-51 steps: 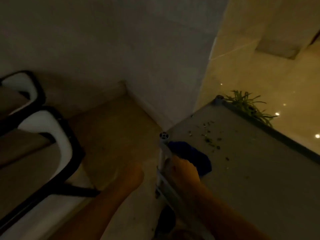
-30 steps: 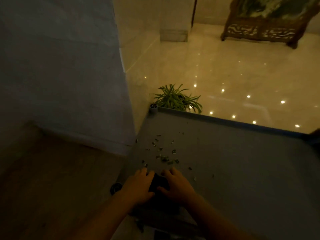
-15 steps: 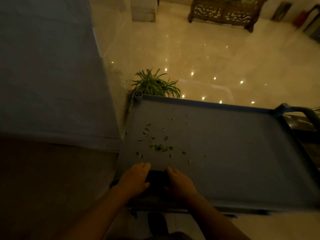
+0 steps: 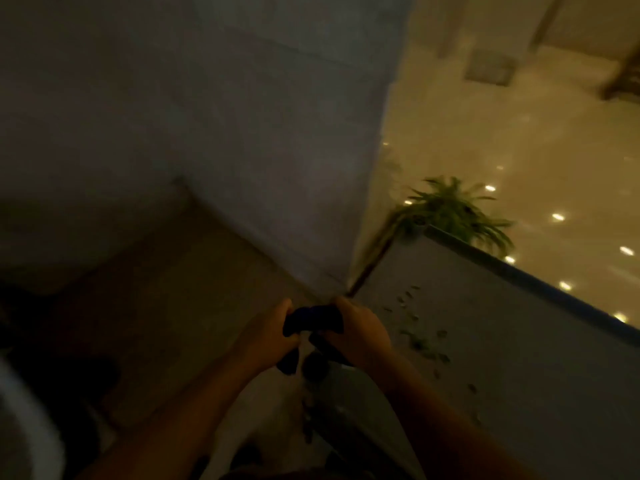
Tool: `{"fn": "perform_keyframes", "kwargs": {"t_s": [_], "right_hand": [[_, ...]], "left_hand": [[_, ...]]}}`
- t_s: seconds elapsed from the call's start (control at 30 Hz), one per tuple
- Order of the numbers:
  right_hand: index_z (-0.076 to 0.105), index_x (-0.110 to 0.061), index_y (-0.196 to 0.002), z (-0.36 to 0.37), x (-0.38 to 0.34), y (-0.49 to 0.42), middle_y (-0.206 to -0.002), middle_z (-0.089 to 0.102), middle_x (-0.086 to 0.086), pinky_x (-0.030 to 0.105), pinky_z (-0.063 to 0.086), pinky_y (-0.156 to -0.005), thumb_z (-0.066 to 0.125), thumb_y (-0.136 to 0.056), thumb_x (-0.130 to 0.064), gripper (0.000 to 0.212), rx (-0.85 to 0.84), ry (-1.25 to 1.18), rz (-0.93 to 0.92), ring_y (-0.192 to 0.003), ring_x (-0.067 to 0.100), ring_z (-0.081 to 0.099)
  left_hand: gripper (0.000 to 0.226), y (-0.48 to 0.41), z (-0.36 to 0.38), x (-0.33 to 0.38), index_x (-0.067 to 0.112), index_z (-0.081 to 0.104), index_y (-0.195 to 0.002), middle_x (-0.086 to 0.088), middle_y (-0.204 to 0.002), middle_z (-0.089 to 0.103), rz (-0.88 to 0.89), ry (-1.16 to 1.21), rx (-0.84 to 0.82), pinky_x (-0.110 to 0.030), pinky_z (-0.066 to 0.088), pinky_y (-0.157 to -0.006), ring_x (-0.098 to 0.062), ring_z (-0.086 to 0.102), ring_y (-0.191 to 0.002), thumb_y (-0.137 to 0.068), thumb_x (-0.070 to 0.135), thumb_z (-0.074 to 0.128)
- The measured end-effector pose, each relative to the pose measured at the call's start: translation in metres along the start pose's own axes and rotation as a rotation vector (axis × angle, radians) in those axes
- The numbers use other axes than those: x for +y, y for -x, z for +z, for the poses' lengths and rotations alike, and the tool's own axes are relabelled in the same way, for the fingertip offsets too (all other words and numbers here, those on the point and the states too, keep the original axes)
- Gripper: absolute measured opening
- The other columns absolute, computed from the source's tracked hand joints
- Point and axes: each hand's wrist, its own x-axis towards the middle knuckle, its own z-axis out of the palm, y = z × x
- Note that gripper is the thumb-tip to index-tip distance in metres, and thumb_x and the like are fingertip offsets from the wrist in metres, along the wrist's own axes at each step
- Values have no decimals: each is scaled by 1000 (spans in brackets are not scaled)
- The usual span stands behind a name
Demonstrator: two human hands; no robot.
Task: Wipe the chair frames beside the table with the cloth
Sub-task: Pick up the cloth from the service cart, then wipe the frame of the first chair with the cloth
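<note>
Both hands, left hand and right hand, fingers clamped on dark cloth at table corner, lower centre. Step: readying cloth. Next: probably carry it to chair frame, lower left.

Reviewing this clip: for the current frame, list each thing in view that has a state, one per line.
cloth: dark, bunched, held off the table between both hands
left hand: closed on the cloth
right hand: closed on the cloth
table: small green scraps scattered on its top
plant: on the floor behind the table's far corner, blurred
chair: only a pale curved edge visible at lower left, untouched
</note>
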Motion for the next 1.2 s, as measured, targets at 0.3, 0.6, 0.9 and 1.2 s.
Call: {"fn": "perform_keyframes", "kwargs": {"t_s": [0.3,0.6,0.9,1.2], "right_hand": [[57,-13,-108,110,-169,-40,-99,59,1,29,45,-73,64,-90,-39,32,-495,-107,-475,-86,17,59],[50,-12,-126,214,-297,-22,-121,58,8,35,50,-90,67,-90,-33,45,-679,-64,-513,-109,22,58],[43,-11,-134,282,-340,-40,-129,54,9,40,51,-95,65,-92,-32,52,-655,-45,-381,-116,25,57],[47,-13,-127,322,-327,-40,-120,56,6,36,52,-86,56,-96,-40,42,-649,-51,-281,-107,22,60]], "left_hand": [[22,158,-69,-125,29,39,-80,8,-71,52,-496,80,395,-15,34,-44,-4,50,-54,-89,34,58],[25,239,-98,-238,16,52,-110,-4,-96,61,-660,152,523,-36,54,-71,-22,62,-83,-89,28,59],[27,228,-112,-315,8,55,-115,-13,-111,62,-770,380,556,-31,51,-70,-24,63,-90,-91,19,59],[28,218,-96,-350,13,57,-111,-10,-105,61,-814,483,540,-23,49,-64,-21,62,-87,-93,34,58]]}}
